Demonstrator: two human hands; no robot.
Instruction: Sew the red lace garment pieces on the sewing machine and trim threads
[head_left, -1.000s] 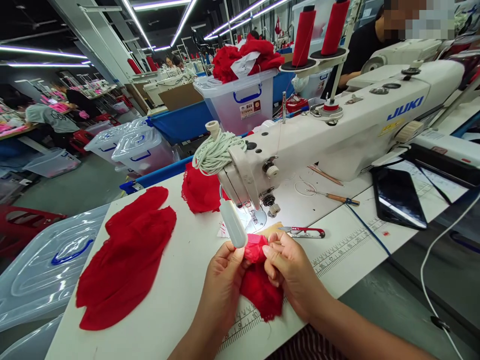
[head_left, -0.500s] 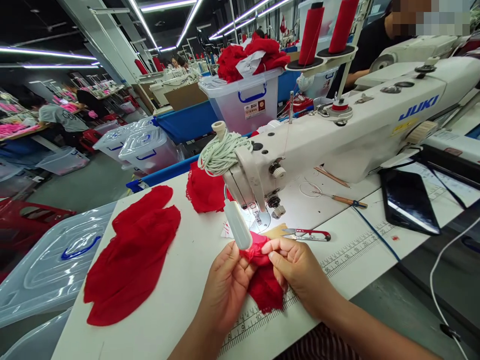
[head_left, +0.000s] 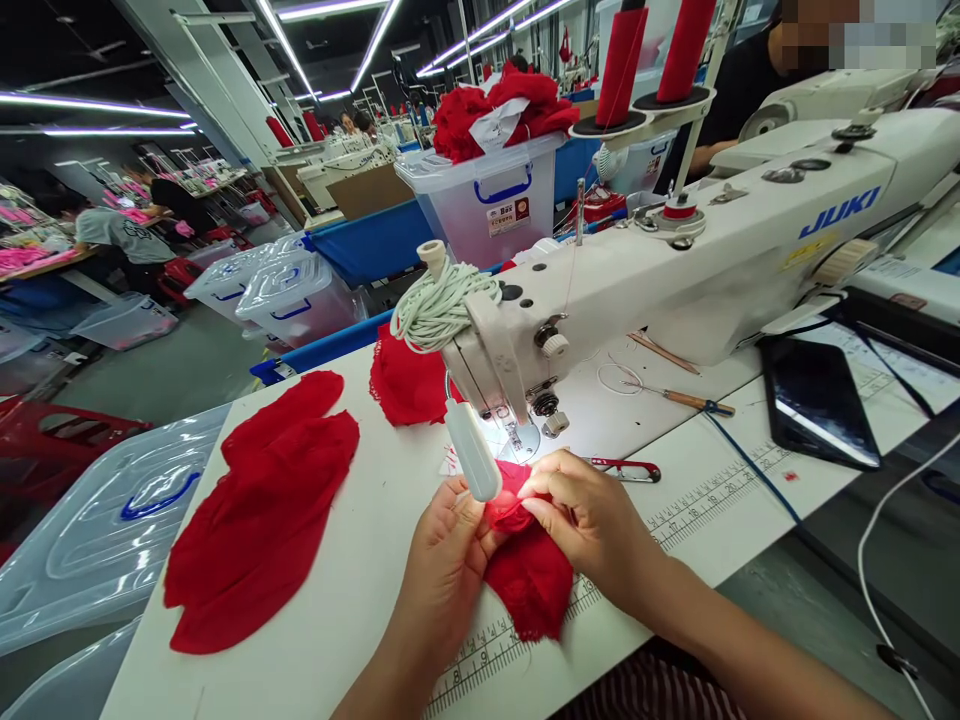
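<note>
A piece of red lace-edged fabric (head_left: 531, 585) hangs between my two hands, just in front of the sewing machine's needle area. My left hand (head_left: 450, 560) is closed on its left side, the fingertips partly behind a white lamp (head_left: 474, 452). From the right, my right hand (head_left: 581, 515) pinches the fabric's upper edge between thumb and fingers. The sewing machine (head_left: 615, 290) stands right behind the hands, its presser foot lit. Red-handled thread snips (head_left: 630, 470) lie beside my right hand, their blades hidden by it.
More red fabric pieces (head_left: 262, 520) lie on the table at left, another (head_left: 405, 375) behind the lamp. A tablet-like black device (head_left: 817, 402) and a wooden-handled tool (head_left: 694, 402) rest at right. A plastic box (head_left: 487, 195) heaped with red fabric stands behind. A co-worker (head_left: 750, 90) sits at upper right.
My right hand has shifted slightly left and up, covering the snips' blades. The fabric between my hands has been turned and its lower part now spreads wider.
</note>
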